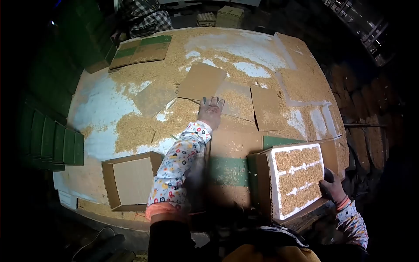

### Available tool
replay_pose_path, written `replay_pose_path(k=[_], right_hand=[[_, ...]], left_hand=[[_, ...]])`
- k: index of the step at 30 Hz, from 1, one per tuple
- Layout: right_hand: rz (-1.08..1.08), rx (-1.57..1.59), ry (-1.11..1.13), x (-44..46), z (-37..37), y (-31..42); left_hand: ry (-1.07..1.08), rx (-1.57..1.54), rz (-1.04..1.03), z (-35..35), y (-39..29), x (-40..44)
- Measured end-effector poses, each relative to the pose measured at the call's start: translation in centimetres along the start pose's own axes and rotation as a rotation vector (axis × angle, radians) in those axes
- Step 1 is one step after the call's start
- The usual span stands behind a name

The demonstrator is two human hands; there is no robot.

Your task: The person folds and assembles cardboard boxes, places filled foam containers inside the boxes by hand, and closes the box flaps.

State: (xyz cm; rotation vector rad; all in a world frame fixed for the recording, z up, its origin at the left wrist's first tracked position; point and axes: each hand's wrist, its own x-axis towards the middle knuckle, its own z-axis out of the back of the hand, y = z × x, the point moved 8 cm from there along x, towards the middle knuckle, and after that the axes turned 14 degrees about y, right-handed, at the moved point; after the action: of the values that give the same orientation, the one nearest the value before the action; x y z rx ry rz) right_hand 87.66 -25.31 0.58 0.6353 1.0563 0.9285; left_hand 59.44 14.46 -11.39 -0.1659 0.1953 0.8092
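The white tray, its compartments filled with loose shavings, sits tilted in a cardboard box at the lower right of the frame. The right hand has its fingers curled at the tray's right rim; whether they pinch tray or box wall cannot be told. The left hand, palm down with fingers slightly spread, contacts the lower edge of a cardboard sheet at frame centre. The tray is probably light, fairly stiff and brittle at thin edges; hold opposite rims, keeping it level against spillage.
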Motion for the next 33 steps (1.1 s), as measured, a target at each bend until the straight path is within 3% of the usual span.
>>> replay_pose_path(k=[3,6,7,9,11,12,14,15,17,18,19,21,22,24,25,26,27,29,31,32,33], right_hand=[[-0.097,0.026,-0.08,-0.4,-0.7,2.1],[-0.004,-0.126,-0.216,-0.5,-1.0,4.4],[-0.019,-0.131,-0.282,-1.2,-0.9,4.5],[0.02,-0.2,-0.425,-1.8,-1.3,5.5],[0.254,-0.641,-0.363,-1.2,-2.4,9.5],[0.374,-0.853,-0.329,-1.3,-3.3,11.3],[0.15,-0.859,-0.056,0.6,-3.8,9.7],[0.06,-0.832,0.007,0.7,-4.0,8.9],[0.062,-0.622,0.141,1.0,-3.5,7.9],[0.28,-0.522,0.098,0.6,-2.9,10.4],[0.352,-0.46,-0.129,-0.5,-1.0,11.7],[0.585,-0.245,-0.473,-3.1,2.4,16.0],[0.729,-0.134,-0.644,-5.5,3.5,18.1],[0.92,-0.544,-0.737,-9.4,2.4,21.7],[0.999,-0.521,-0.566,-9.2,0.5,21.5],[0.944,-0.734,-0.398,-8.1,-1.9,20.6],[0.695,-0.75,-0.151,-5.9,-4.3,17.7],[0.489,-1.141,0.379,-1.1,-8.3,7.7],[0.478,-1.025,0.113,-2.8,-6.4,9.7],[0.479,-0.978,-0.007,-3.1,-4.8,11.2],[0.403,-0.995,-0.101,-3.5,-3.8,11.7]], left_hand=[[0.119,0.521,-0.217,-7.7,1.6,9.2],[0.319,0.402,-0.2,-10.7,1.5,15.0],[0.211,0.419,-0.193,-10.4,1.3,16.2],[0.241,0.292,-0.242,-12.7,0.4,16.7],[0.247,0.183,-0.244,-12.5,1.1,16.8],[0.157,0.214,-0.222,-10.7,1.0,15.1],[-0.025,0.29,-0.198,-5.3,-0.5,9.7],[-0.278,0.146,-0.16,0.1,-0.9,6.6],[-0.484,-0.07,-0.087,8.0,-1.8,1.7],[-0.598,-0.109,-0.216,12.6,-4.7,-1.9],[-0.71,-0.155,-0.341,17.3,-7.6,-6.2],[-0.694,0.019,-0.651,22.3,-16.6,-14.6],[-0.568,0.087,-0.786,22.0,-20.9,-17.8],[-0.327,0.28,-1.101,17.4,-28.2,-23.4],[-0.199,0.214,-1.19,15.2,-29.8,-25.5],[-0.142,0.225,-1.139,12.3,-30.6,-25.8],[0.07,0.391,-0.98,10.3,-30.6,-25.2],[0.171,0.33,-0.937,9.6,-30.5,-24.7],[0.399,0.284,-0.821,9.7,-30.1,-24.1],[0.508,0.115,-0.79,11.1,-30.1,-23.7],[0.434,0.081,-0.652,12.2,-29.5,-22.2]])
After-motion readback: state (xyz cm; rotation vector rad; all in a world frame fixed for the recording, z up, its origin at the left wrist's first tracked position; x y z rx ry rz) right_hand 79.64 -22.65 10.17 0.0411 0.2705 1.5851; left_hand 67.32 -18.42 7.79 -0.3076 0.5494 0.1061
